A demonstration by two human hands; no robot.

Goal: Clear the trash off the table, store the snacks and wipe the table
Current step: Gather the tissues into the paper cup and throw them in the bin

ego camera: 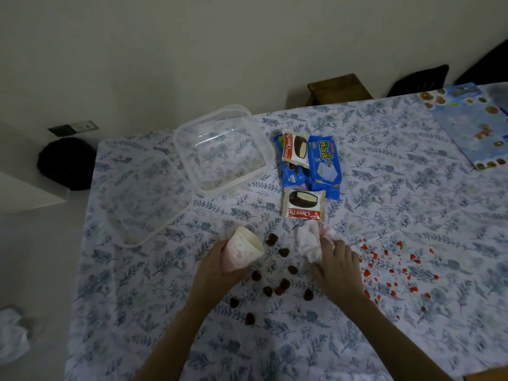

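The left hand [220,266] is wrapped around a paper cup [242,250], which it holds tilted with the open mouth facing toward one o'clock, just above the floral-clothed tabletop [384,193]. The right hand [339,268] lies palm down with its fingertips pressing on a crumpled tissue [313,239] stained with pink; the fingers are spread rather than curled, and whether they actually pinch the tissue cannot be told. Between and below the two hands, small dark brown crumbs [284,284] lie scattered over the cloth, running from twelve o'clock of the cup down toward six o'clock near the forearms. At three o'clock of the right hand the cloth is dotted with red splatter [390,270]. At twelve o'clock of the tissue, just beside it, lies a Choco Pie pack [303,204], and beyond that a cluster of blue snack packs [324,166] with a second Choco Pie pack [295,148] lying on top of them. At nine o'clock of that cluster sits an open clear plastic container [222,151], and its clear lid [137,199] lies flat at seven o'clock of it, touching or nearly so. A blue printed sheet [472,122] lies at the far right edge of the tabletop.
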